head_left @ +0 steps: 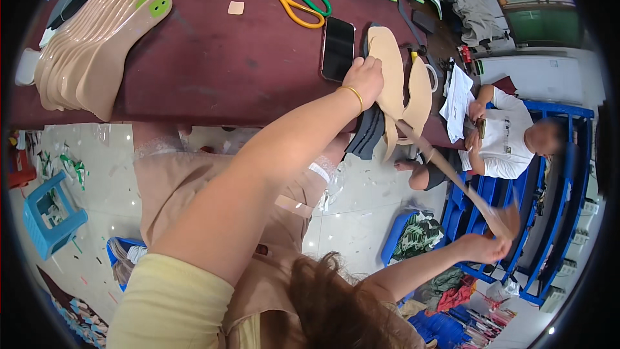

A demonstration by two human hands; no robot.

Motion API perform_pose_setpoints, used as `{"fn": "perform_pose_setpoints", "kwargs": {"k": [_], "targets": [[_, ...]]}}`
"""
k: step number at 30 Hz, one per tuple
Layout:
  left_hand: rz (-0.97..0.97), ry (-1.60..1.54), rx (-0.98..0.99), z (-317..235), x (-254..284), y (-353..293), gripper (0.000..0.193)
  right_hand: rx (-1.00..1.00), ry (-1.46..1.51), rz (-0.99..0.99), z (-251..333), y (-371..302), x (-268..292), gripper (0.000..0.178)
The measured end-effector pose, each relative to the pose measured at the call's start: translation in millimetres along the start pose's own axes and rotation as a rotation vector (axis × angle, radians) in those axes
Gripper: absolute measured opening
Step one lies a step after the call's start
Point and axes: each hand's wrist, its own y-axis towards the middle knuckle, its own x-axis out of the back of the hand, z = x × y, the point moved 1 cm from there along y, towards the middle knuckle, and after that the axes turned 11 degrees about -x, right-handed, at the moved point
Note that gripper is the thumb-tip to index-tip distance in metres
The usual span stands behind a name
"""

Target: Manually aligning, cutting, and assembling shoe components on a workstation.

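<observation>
My left hand point(366, 82), a gold-coloured bangle at its wrist, is closed on the edge of a beige insole-shaped piece point(386, 58) at the table's right end. Dark material shows beneath that piece. Out to the right, off the table, my right hand point(485, 249) is closed on the end of a long thin beige strip point(475, 197). The strip stretches slantwise back to the beige pieces and is blurred. Beside the held piece lies another curved beige piece point(418, 94). Dark ridged pieces point(367, 134) hang over the table edge below my left hand.
A phone point(338, 48) and scissors point(300, 3) lie left of my hand. Stacked glossy beige insoles point(106, 58) fill the table's left end. At right, a person point(507, 132) sits by a blue rack point(568, 187). A blue stool point(55, 213) stands on the littered floor.
</observation>
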Motion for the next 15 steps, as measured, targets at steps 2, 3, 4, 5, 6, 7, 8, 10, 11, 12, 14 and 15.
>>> {"fn": "perform_pose_setpoints", "kwargs": {"k": [2, 3, 4, 5, 6, 7, 8, 10, 11, 12, 14, 15], "targets": [[0.131, -0.118, 0.037, 1, 11, -2, 0.046, 0.196, 0.183, 0.005, 12, 9, 9, 0.012], [0.173, -0.074, -0.012, -1, 17, -5, 0.049, 0.202, 0.265, 0.010, 20, 14, 9, 0.012], [0.215, -0.031, -0.058, -4, 23, -11, 0.052, 0.418, -0.037, -0.045, 29, 15, 10, 0.012], [0.256, 0.013, -0.102, -6, 29, -17, 0.055, 0.628, -0.341, -0.100, 37, 16, 11, 0.012], [0.274, 0.059, -0.126, -5, 26, -23, 0.056, 0.832, -0.645, -0.158, 44, 16, 8, 0.013], [0.152, -0.045, -0.131, -7, 32, -29, 0.056, 0.657, -0.524, -0.064, 50, 17, 3, 0.015], [0.031, -0.153, -0.131, -9, 37, -40, 0.055, 0.485, -0.404, 0.040, 57, 15, -5, 0.017], [-0.125, -0.369, -0.128, -16, 49, -69, 0.053, 0.448, -0.379, 0.183, 71, -2, -29, 0.021], [-0.146, -0.476, -0.134, -18, 58, -86, 0.050, 0.291, -0.151, 0.301, 83, -27, -47, 0.017], [0.135, -0.850, 0.034, -15, 81, -101, 0.052, 0.125, 0.077, 0.416, 96, -60, -69, 0.014], [0.250, -1.473, 0.320, -6, 110, -138, 0.056, 0.198, 0.028, 0.589, 123, -146, -109, 0.005], [0.070, -1.747, 0.406, -6, 116, -155, 0.059, 0.121, 0.095, 0.760, 126, -185, -116, 0.010]]}}
